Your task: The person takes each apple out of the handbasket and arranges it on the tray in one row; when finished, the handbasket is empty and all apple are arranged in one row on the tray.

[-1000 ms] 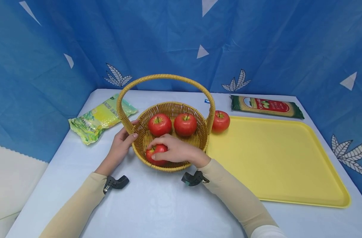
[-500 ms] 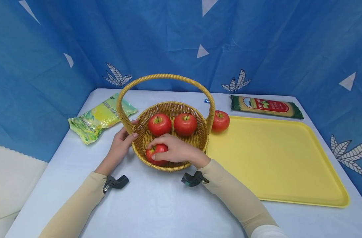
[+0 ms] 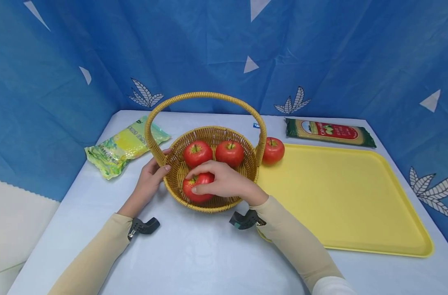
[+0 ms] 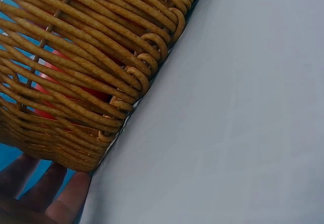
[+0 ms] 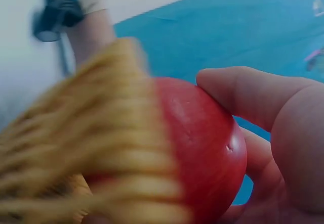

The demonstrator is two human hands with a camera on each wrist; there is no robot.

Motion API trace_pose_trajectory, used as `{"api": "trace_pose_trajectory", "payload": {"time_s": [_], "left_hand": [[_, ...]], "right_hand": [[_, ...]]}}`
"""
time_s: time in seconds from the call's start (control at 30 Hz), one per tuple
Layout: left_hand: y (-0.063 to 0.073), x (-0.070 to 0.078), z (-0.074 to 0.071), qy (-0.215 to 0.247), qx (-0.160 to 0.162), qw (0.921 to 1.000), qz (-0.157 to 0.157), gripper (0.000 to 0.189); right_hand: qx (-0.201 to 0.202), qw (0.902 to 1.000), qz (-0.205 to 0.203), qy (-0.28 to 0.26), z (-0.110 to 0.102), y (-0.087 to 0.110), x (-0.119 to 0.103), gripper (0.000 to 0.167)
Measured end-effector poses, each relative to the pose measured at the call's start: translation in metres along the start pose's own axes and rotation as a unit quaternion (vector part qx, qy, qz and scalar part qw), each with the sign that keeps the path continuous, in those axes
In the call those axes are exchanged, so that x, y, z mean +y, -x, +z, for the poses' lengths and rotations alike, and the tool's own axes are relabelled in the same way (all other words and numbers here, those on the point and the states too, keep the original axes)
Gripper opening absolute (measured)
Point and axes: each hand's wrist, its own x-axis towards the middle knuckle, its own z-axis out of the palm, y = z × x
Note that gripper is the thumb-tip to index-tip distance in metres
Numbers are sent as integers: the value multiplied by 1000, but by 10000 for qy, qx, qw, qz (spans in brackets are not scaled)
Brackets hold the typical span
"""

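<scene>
A round wicker basket with a tall arched handle stands on the table. My left hand holds its left side, thumb at the rim by the handle's foot. In the left wrist view, fingers lie against the outside of the weave. My right hand grips a red apple at the basket's near side; the right wrist view shows thumb and fingers around the apple. Behind it, two more apples, one left and one right, sit in the basket.
Another red apple lies just right of the basket, at the corner of a yellow tray. Behind the tray is a green and red packet. A green-yellow bag lies to the left. A blue curtain hangs behind the table.
My right hand has shifted slightly up and right, and the gripped apple has moved with it. My left hand and the basket have kept their places.
</scene>
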Motion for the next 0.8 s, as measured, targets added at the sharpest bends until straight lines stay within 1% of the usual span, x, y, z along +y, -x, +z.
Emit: {"api": "trace_pose_trajectory", "payload": {"time_s": [0.13,0.2,0.27,0.4,0.57,0.67,0.8], "left_hand": [[1,1,0,-33,-9,10000,-71,50],[1,1,0,-27,-17,10000,-84,50],[1,1,1,-25,-16,10000,-76,50],[0,0,0,-35,8,10000,-39,50],[0,-1,1,-18,28,10000,12,50],[0,-2,1,33,7,10000,44,50],[0,-2,0,48,-14,10000,10,50]], "right_hand": [[229,9991,-309,-199,-18,14,-8,36],[344,9981,-374,-359,-28,24,-10,36],[442,9968,-386,-545,-37,34,-12,37],[659,9949,-312,-696,-55,56,-11,38],[840,9927,-342,-801,-76,87,0,38],[846,9914,-345,-938,-89,108,9,36],[863,9906,-339,-1008,-105,132,18,34]]}}
